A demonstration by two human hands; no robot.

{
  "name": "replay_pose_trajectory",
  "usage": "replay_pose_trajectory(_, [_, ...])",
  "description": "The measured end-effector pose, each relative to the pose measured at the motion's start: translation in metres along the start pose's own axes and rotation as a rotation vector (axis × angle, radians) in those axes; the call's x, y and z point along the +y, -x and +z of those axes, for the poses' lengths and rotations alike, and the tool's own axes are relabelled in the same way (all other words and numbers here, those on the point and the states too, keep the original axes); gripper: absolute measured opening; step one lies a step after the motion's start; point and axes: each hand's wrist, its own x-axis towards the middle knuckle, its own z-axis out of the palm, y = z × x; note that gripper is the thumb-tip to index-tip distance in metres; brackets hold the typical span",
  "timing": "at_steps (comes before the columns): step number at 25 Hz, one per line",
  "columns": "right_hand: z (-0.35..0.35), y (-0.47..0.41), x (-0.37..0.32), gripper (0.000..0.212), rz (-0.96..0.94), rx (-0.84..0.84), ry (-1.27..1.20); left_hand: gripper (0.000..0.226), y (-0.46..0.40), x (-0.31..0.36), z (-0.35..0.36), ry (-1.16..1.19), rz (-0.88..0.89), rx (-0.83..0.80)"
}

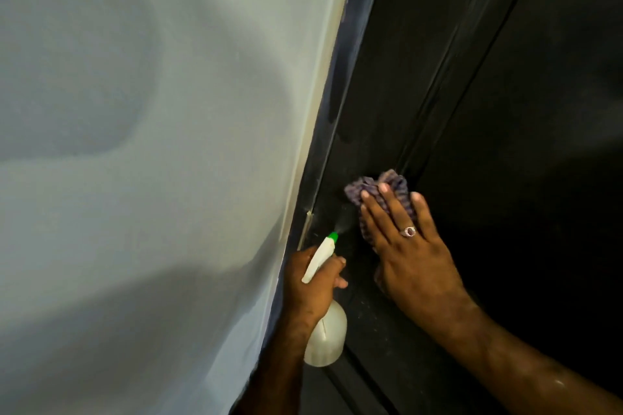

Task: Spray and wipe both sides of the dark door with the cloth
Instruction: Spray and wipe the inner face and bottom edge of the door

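Left hand (305,283) fingers clamp spray bottle (325,337); right hand (409,249) flat, pressing cloth (381,189) on door (505,111). We risk misting the pale wall (151,145) beside the door.

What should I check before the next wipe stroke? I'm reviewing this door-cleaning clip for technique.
1. Cloth flat against the dark door under the right hand: ok.
2. Spray bottle gripped in the left hand: ok.
3. Green nozzle aimed at the door, not the pale wall: ok.
4. Mist landing beside the cloth: ok.
5. Liquid left in bottle: cannot tell.
6. Door's other side cleaned: cannot tell.
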Motion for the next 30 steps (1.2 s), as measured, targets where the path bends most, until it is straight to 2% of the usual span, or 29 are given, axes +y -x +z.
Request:
replay_pose_trajectory(3, [-0.022,-0.049,0.024,0.095,0.127,0.166,0.007,0.010,-0.006,-0.004,-0.009,-0.017,-0.016,0.069])
replay_pose_trajectory(6, [-0.029,-0.121,0.013,0.090,0.189,0.117,-0.010,0.007,-0.008,-0.007,-0.018,0.038,0.041,0.084])
replay_pose_trajectory(8, [-0.004,-0.122,-0.028,0.085,0.061,-0.005,0.046,0.004,-0.008,-0.010,-0.024,0.036,0.058,0.110])
replay_pose_trajectory(10, [0.025,-0.073,-0.068,0.085,-0.120,-0.178,0.084,0.006,-0.010,-0.017,-0.032,0.018,0.039,0.131])
replay_pose_trajectory(12, [0.038,-0.022,-0.077,0.083,-0.284,-0.253,0.130,0.009,-0.012,-0.021,-0.039,0.045,0.004,0.079])
replay_pose_trajectory(14, [0.023,-0.018,-0.044,0.083,-0.236,-0.146,0.125,0.011,-0.015,-0.015,-0.040,0.053,0.009,0.030])
replay_pose_trajectory(16, [-0.011,-0.053,0.006,0.089,-0.005,0.060,0.124,0.010,-0.016,-0.007,-0.033,-0.007,0.075,0.043])
replay_pose_trajectory(18, [-0.034,-0.101,0.043,0.092,0.140,0.151,0.105,0.010,-0.015,0.001,-0.027,-0.012,0.118,0.047])
replay_pose_trajectory(20, [-0.038,-0.135,0.030,0.089,0.171,0.104,0.089,0.009,-0.018,-0.005,-0.027,0.014,0.109,0.063])
replay_pose_trajectory(22, [-0.009,-0.127,-0.023,0.087,0.102,-0.036,0.088,0.007,-0.020,-0.022,-0.033,0.037,0.071,0.091])
replay_pose_trajectory(24, [0.036,-0.077,-0.081,0.085,-0.042,-0.176,0.061,0.008,-0.018,-0.043,-0.040,-0.011,0.022,0.094])
replay_pose_trajectory(26, [0.062,-0.027,-0.109,0.083,-0.228,-0.290,0.064,0.007,-0.014,-0.059,-0.049,-0.113,-0.040,0.091])
replay_pose_trajectory(28, [0.058,-0.012,-0.097,0.083,-0.277,-0.302,0.082,0.008,-0.011,-0.069,-0.053,-0.194,-0.080,0.104])
replay_pose_trajectory(30, [0.038,-0.038,-0.063,0.082,-0.146,-0.186,0.109,0.008,-0.010,-0.068,-0.051,-0.190,-0.095,0.107])
